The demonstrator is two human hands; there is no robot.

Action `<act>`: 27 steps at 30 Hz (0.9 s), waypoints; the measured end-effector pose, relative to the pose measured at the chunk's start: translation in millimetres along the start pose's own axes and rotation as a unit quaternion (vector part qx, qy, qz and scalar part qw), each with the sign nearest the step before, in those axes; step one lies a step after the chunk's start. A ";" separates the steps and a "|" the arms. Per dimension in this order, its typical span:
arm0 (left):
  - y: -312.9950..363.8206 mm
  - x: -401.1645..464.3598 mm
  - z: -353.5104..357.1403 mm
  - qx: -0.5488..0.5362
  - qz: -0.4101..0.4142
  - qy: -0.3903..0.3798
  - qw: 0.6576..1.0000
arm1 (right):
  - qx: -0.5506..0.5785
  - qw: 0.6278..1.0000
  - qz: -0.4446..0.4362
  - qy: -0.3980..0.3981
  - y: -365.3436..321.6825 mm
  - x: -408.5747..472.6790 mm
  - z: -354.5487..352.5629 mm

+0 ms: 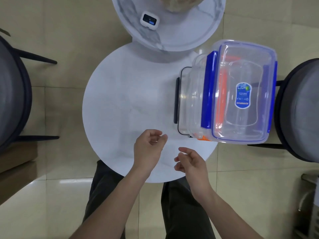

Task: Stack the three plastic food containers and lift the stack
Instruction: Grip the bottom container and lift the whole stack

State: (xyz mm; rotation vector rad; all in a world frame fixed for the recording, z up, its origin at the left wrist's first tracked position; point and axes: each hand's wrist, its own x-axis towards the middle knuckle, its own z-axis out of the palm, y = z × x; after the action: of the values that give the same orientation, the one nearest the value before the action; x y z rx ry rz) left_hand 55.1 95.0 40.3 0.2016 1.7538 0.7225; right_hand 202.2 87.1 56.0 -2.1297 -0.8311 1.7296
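Three containers stand stacked at the right edge of the round white tabletop (120, 94): the blue-clipped box (241, 94) on top, an orange-trimmed one (203, 138) under it, a black-rimmed one (182, 100) at the bottom. The stack overhangs the tabletop rim on the right, so stacking appears done; the lift remains.

Both hands are empty. The left hand (148, 149) hovers over the near tabletop with fingers loosely curled, near the stack's closest corner but not touching. The right hand (191, 163) hangs beside it, half open, also clear of the stack.

Handling, as judged: clear, thin-walled, empty plastic, so light and fairly stiff, but smooth and liable to slide layer on layer. The hold should go on the bottom box, one hand at each short end, under its rim.

Surface: smooth, pale, glossy. A second marble-look table (172, 35) adjoins at the far side, carrying a small white device (149, 19). Dark chairs (15, 94) stand either side on a shiny tiled floor (65, 49).
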 end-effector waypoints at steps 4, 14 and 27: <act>0.8 14.5 -9.5 0.002 0.002 -0.001 1.000 | -0.012 1.000 0.008 -0.007 -3.1 10.4 21.9; 5.6 43.7 -18.9 0.019 0.015 -0.019 1.000 | 0.002 1.000 0.029 0.004 -9.3 21.7 47.9; 47.0 118.5 5.1 -0.006 0.047 -0.058 0.997 | 0.520 0.822 0.211 0.097 -38.8 71.3 93.0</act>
State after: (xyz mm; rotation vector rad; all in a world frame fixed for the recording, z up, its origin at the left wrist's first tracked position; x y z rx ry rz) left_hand 11.7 191.9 -30.4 0.3139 1.6382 0.7742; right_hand 111.6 146.7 -3.0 -1.6522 0.6172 1.5157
